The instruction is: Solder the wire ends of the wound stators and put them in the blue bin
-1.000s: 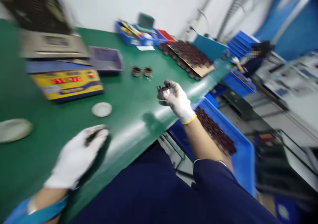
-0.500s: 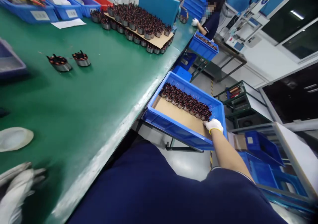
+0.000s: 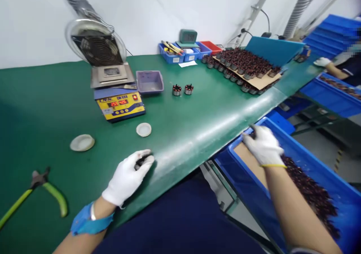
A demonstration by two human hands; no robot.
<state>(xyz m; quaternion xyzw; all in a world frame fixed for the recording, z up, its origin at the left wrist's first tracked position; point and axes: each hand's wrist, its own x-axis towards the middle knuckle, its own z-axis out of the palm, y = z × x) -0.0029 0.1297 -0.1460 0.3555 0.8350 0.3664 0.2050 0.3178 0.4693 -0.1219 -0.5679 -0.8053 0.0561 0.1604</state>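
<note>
One change: the right hand [image 3: 266, 147] has shifted to far end of blue bin [image 3: 313, 165], so work reaches there — its hold I cannot tell — while left hand [image 3: 125, 179] curls around dark part [image 3: 140, 162] over green bench [image 3: 175, 130].

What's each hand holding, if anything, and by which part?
The left hand seems to pinch a small dark piece, exactly where is unclear; whether the right hand holds anything can't be told.

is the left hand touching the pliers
Apart. The head view shows it: a strip of green table lies between the left hand and the pliers.
</note>
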